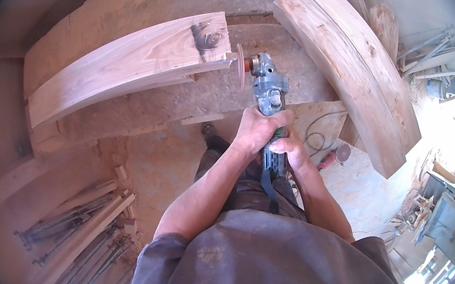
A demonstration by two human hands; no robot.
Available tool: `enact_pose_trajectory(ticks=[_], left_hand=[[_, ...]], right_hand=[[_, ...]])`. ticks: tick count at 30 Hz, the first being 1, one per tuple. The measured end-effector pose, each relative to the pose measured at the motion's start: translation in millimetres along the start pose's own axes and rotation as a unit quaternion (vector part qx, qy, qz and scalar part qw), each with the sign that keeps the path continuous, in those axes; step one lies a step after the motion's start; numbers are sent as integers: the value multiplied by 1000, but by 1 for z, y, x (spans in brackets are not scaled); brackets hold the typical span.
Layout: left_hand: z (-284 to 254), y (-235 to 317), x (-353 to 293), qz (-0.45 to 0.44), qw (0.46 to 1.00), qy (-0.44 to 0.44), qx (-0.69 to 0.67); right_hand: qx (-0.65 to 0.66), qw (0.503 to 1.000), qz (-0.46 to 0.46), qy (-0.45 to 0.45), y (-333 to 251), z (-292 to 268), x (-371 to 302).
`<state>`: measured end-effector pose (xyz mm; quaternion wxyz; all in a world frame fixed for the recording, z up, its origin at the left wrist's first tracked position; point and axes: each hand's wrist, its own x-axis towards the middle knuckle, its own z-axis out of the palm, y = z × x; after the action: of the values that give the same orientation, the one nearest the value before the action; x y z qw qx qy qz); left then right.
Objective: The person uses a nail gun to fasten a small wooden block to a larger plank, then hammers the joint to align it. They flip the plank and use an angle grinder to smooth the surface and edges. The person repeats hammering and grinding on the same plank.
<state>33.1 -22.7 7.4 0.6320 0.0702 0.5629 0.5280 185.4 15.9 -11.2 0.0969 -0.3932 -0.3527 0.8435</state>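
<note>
Both my hands are wrapped round a grey-green angle grinder (270, 87), its head pointing away from me. My left hand (255, 129) grips the body just behind the gear head. Lower down on the handle, my right hand (294, 150) is closed, with its thumb across the body. The grinder's thin round disc (241, 67) stands edge-on at the right end of a pale curved timber (127, 70). Whether the disc touches the wood I cannot tell. A dark knot (210, 38) marks the timber near that end. The timber rests on a dusty wooden bench (211, 90).
Another thick curved timber (348, 72) lies to the right. A red power tool with a round disc (334, 157) sits on the floor near a looping cable (312, 139). Several metal bar clamps (62, 223) and wood strips (92, 233) lie at the lower left.
</note>
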Motion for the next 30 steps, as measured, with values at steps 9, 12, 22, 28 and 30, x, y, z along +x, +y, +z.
enact_pose_trajectory(ticks=[9, 12, 22, 28, 30], left_hand=[[2, -3, 2, 2, 1000, 7, 19], [1, -1, 3, 4, 1000, 14, 21], [2, -1, 5, -7, 1000, 4, 5], [2, -8, 8, -12, 1000, 7, 6], [2, -8, 8, -13, 1000, 8, 2]], right_hand=[[7, 1000, 6, -20, -2, -4, 3], [5, 1000, -5, -13, -5, -2, 4], [-6, 1000, -9, -5, -13, 1, 4], [-14, 1000, -11, 8, -13, 3, 1], [-20, 1000, -11, 7, -14, 3, 1]])
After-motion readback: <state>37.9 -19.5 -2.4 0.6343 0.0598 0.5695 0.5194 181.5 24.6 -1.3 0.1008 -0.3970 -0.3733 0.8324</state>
